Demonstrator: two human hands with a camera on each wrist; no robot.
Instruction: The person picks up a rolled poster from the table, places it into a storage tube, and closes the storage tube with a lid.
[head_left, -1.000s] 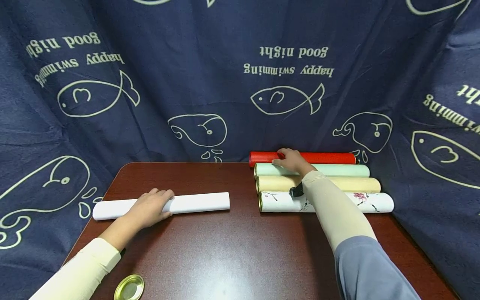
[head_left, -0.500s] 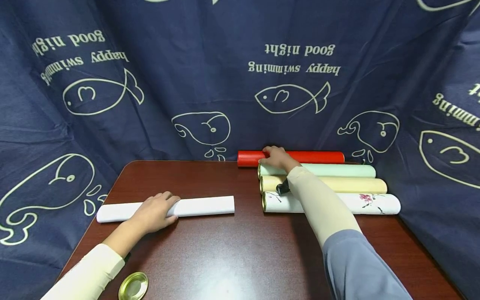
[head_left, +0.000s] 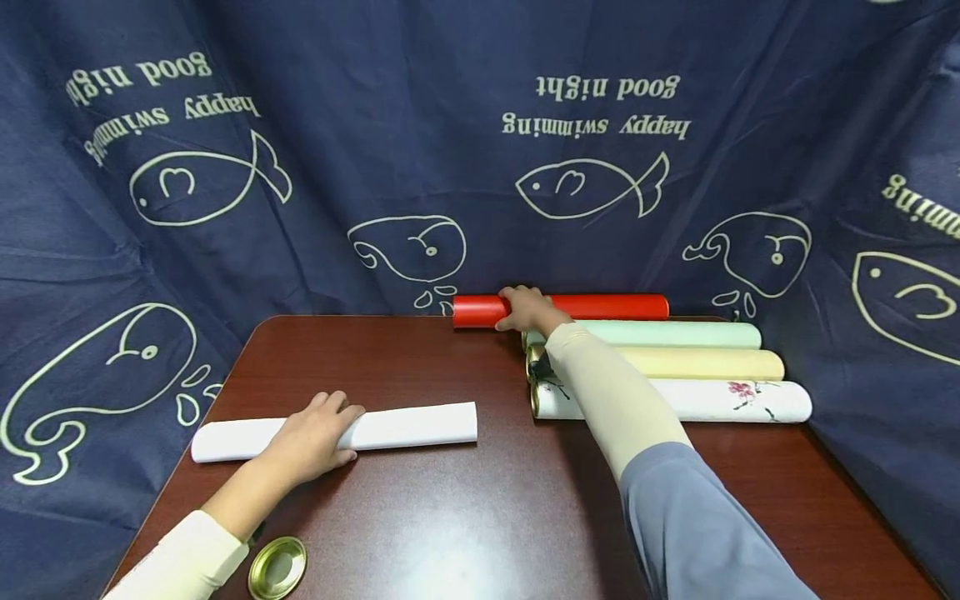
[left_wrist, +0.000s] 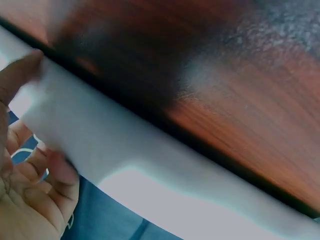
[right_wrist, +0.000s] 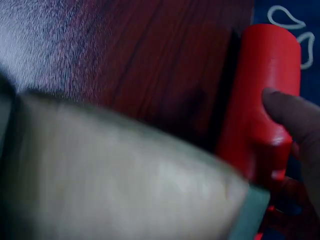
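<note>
A white paper roll [head_left: 420, 427] lies at the left of the table, with my left hand [head_left: 315, 437] gripping it near the middle. The left wrist view shows thumb and curled fingers on either side of the roll [left_wrist: 115, 130]. At the table's back edge, my right hand [head_left: 528, 310] holds a red tube [head_left: 611, 307] left of its middle. Seen from the right wrist, the thumb presses one side of the red tube [right_wrist: 265, 75] and the fingers curl round the other, partly hidden. The red tube juts left past a pale green tube [head_left: 675, 334].
In front of the green tube lie a pale yellow tube [head_left: 708, 364] and a white tube with flower print [head_left: 690, 400]. A gold round lid [head_left: 277, 568] rests near the front left of the brown table [head_left: 420, 492]. Dark blue fish-print cloth [head_left: 315, 250] hangs behind.
My right hand has slid the red tube leftward along the back edge, past the ends of the other tubes. The left hand stays on the white paper roll. The head view has shifted slightly.
</note>
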